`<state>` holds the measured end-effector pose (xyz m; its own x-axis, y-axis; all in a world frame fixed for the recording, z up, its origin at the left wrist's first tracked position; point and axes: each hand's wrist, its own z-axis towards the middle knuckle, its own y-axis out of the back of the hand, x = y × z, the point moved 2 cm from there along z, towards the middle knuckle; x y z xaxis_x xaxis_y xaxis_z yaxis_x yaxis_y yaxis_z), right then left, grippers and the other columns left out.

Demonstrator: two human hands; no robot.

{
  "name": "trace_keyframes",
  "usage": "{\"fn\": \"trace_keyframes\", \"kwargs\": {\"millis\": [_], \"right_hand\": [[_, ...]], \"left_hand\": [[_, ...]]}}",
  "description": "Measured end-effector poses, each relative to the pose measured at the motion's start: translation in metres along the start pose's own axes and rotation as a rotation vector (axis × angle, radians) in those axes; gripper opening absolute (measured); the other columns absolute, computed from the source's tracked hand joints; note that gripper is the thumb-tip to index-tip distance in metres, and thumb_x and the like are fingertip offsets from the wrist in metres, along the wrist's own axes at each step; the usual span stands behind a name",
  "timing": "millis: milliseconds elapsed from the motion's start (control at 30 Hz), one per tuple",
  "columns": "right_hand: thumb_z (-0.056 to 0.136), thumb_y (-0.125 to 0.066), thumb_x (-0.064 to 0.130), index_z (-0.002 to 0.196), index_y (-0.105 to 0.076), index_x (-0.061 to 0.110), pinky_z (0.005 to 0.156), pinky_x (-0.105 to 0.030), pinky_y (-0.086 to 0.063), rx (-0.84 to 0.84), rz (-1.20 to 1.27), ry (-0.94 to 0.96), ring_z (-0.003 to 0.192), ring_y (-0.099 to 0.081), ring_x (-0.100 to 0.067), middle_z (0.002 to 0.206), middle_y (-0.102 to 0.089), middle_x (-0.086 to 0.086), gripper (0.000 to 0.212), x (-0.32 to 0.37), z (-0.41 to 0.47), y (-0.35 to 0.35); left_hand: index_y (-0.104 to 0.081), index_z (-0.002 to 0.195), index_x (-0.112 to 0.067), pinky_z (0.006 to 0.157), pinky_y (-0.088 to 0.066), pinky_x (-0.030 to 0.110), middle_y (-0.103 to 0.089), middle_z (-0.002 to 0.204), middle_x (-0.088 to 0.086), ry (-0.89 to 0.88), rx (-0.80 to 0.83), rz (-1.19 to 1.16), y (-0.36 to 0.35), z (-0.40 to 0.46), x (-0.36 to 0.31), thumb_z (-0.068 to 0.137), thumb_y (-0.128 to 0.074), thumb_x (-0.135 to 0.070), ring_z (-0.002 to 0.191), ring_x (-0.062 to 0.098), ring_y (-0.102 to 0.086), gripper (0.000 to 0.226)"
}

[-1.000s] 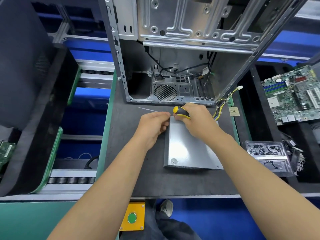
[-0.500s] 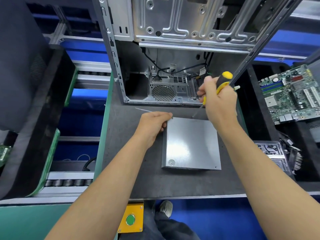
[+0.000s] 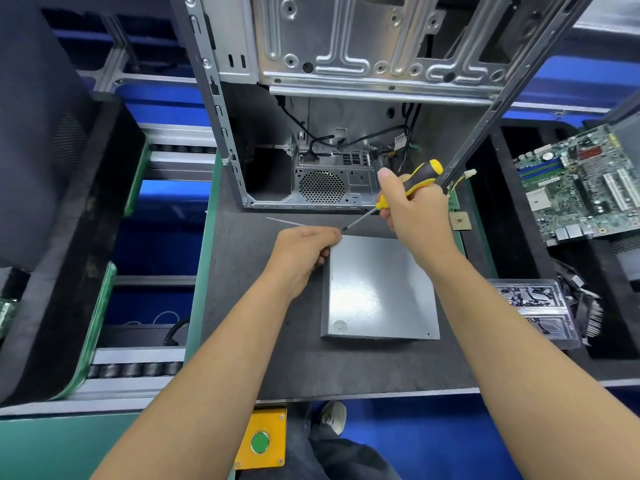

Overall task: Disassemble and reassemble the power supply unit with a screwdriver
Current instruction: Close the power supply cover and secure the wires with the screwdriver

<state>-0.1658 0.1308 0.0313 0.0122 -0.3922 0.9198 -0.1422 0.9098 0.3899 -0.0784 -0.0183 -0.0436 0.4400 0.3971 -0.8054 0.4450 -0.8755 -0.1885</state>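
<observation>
We see the open computer case standing at the back of the dark tabletop, with the power supply unit out of it, lying flat and closed. Our left hand pinches its far left corner; our right hand grips the screwdriver, tip there. Opening, or refastening, seems barely begun.

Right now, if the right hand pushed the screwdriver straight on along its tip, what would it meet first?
Probably the far left corner of the grey metal box, right by the left hand holding it there. The right hand aims the screwdriver tip down-left at that spot, though depth is hard to judge.
</observation>
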Motion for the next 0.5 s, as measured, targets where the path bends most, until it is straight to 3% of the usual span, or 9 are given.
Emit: {"fn": "trace_keyframes", "kwargs": {"millis": [200,333,500], "right_hand": [[0.091,-0.055,0.052,0.067,-0.063,0.003,0.070,-0.040,-0.056,-0.003,-0.140,0.069,0.059,-0.065,-0.011,0.058,-0.067,-0.001,0.056,0.0027,-0.0050,-0.0009],[0.091,-0.055,0.051,0.059,-0.062,0.014,0.070,-0.040,-0.056,-0.016,-0.113,0.055,0.062,-0.066,-0.013,0.058,-0.067,0.002,0.049,0.0053,-0.0039,0.0010],[0.091,-0.056,0.050,0.063,-0.060,0.006,0.068,-0.039,-0.055,-0.024,-0.092,0.069,0.061,-0.066,-0.015,0.060,-0.067,-0.002,0.052,0.0076,-0.0046,0.0003]], "left_hand": [[-0.082,0.074,-0.022,0.057,-0.045,0.020,-0.072,0.073,-0.001,-0.001,0.020,-0.008,0.0019,0.0000,0.0013,0.081,-0.079,-0.012,0.059,0.004,-0.055,0.012],[-0.082,0.077,-0.019,0.059,-0.045,0.021,-0.069,0.075,0.002,0.011,0.037,-0.036,0.0035,-0.0010,0.0016,0.082,-0.078,-0.011,0.060,0.006,-0.054,0.011],[-0.082,0.074,-0.018,0.057,-0.045,0.020,-0.071,0.073,0.001,0.012,0.035,-0.048,0.0027,-0.0012,0.0007,0.083,-0.076,-0.007,0.058,0.005,-0.054,0.015]]}}
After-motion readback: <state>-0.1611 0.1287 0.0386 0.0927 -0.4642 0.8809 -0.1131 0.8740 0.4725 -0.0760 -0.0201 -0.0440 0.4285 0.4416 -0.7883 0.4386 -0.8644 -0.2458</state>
